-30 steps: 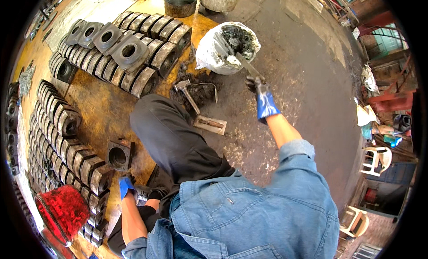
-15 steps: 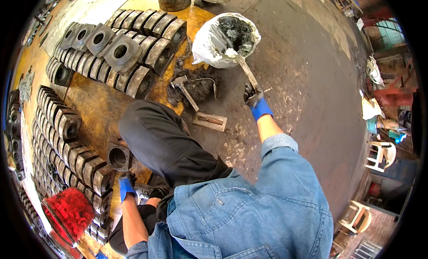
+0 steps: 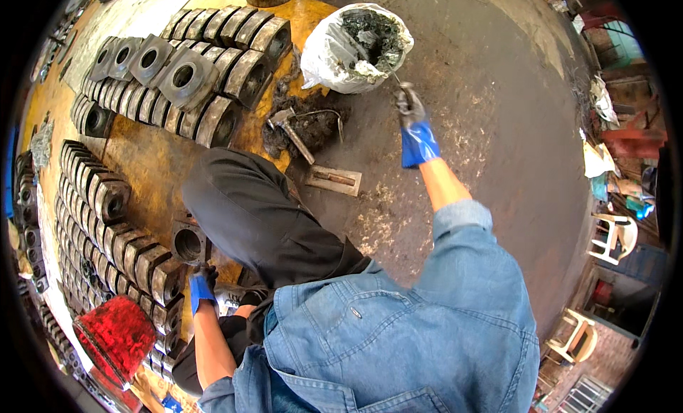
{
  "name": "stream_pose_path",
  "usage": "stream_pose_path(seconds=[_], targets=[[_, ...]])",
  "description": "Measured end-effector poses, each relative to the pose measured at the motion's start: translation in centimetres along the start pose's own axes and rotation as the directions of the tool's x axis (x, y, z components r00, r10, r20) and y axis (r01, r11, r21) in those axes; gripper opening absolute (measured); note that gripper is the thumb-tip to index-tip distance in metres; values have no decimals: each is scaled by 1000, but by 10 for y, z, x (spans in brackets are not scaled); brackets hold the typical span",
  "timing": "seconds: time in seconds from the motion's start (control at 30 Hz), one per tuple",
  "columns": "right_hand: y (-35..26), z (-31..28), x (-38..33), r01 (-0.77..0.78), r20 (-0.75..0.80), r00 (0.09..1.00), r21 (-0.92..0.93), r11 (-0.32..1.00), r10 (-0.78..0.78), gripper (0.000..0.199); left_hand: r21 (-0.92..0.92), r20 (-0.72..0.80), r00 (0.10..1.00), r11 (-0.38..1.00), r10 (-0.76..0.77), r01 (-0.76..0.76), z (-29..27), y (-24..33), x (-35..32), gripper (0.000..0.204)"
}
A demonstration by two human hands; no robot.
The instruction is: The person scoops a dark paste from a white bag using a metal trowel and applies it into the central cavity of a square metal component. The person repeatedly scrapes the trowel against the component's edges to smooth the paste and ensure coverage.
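My right hand (image 3: 410,107), in a dark-palmed glove with a blue cuff, is closed beside the near rim of a white plastic-lined bucket (image 3: 326,64). It grips a flat stick (image 3: 395,76), seen nearly edge-on as a thin line at the bucket's rim. Dark, clumpy paste (image 3: 388,39) with pale smears fills the bucket. By my bent knee, my left hand (image 3: 205,273), gloved alike, is closed at the lower edge of a square metal block with a round hole (image 3: 189,242). Its dark fingertips are hard to separate from the block.
Rows of curved metal blocks (image 3: 135,260) line the left; more stand (image 3: 220,121) ahead, with square holed pieces (image 3: 187,78) on top. A hammer (image 3: 295,139), a plastering trowel (image 3: 334,179) and a red bucket (image 3: 117,335) are nearby. White chairs (image 3: 614,239) stand far right.
The flat stick has turned from broad face to nearly edge-on, and my right hand has moved forward, nearer the bucket. My left hand stays by the block. The view has shifted slightly.
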State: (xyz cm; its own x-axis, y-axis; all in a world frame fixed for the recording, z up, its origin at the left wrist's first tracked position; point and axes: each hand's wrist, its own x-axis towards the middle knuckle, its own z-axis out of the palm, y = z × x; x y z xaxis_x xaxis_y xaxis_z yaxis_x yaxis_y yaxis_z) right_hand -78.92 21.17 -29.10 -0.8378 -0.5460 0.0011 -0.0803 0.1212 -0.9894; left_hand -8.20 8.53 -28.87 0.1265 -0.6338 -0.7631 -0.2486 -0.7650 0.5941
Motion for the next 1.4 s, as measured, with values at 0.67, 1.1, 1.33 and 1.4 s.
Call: stream_pose_path(seconds=[0.67,1.1,1.33,1.4], targets=[[28,7,-152,-391,191,913,167,905,360,32,-161,96,989,983,110,-94,-40,-71,55,28],[90,135,-115,-777,410,569,-16,629,713,32,718,407,739,312,536,-622,-31,-26,6,30],[36,114,-70,-234,4,914,-812,534,407,48,-74,49,997,996,55,-51,-34,-55,18,39],[44,120,-48,-269,10,831,-868,418,556,49,-258,21,992,958,-126,127,-20,-43,12,38]])
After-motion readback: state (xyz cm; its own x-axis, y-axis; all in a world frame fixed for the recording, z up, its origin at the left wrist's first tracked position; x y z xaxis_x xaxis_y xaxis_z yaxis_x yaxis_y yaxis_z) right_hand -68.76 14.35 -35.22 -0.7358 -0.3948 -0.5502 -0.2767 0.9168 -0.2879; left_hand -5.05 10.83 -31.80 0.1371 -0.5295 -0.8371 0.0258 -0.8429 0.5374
